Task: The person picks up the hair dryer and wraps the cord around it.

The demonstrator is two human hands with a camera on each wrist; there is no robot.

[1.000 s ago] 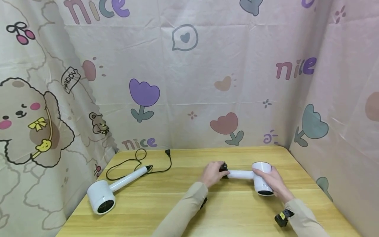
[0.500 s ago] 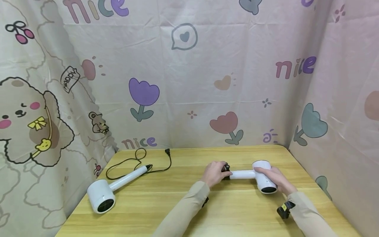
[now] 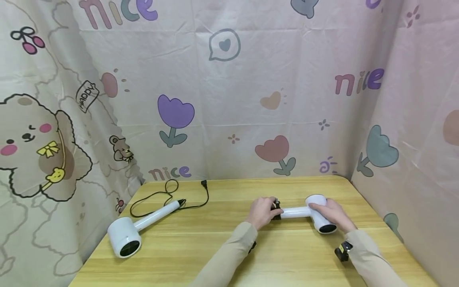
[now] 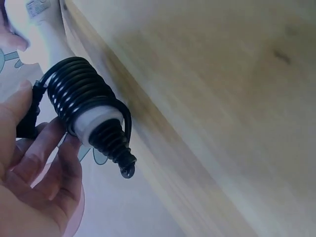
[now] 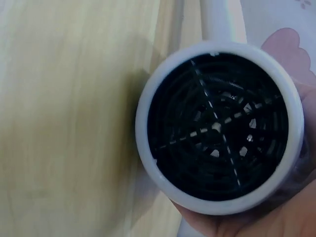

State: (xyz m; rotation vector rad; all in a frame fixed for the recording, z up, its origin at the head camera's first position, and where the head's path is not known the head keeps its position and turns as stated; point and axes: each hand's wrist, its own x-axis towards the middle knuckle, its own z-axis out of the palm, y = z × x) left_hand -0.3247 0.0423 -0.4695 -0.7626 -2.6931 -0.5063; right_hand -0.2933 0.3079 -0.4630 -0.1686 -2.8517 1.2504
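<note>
Two white hair dryers are in the head view. My right hand grips the barrel of the right hair dryer, whose handle points left. In the right wrist view, its round dark grille faces the camera. A black power cord is coiled tightly round the handle's end. My left hand holds this cord there, with the black plug between its thumb and fingers. Over on the left lies the other hair dryer, untouched, its handle angled toward the back.
The left hair dryer's cord lies loose in a loop behind it, ending in a plug. Both dryers are on a wooden table. A printed cloth hangs round the back and sides.
The right hair dryer and both hands have shifted slightly to the right, its barrel turning a little. Both hands keep their hold. The left dryer stays in place.
</note>
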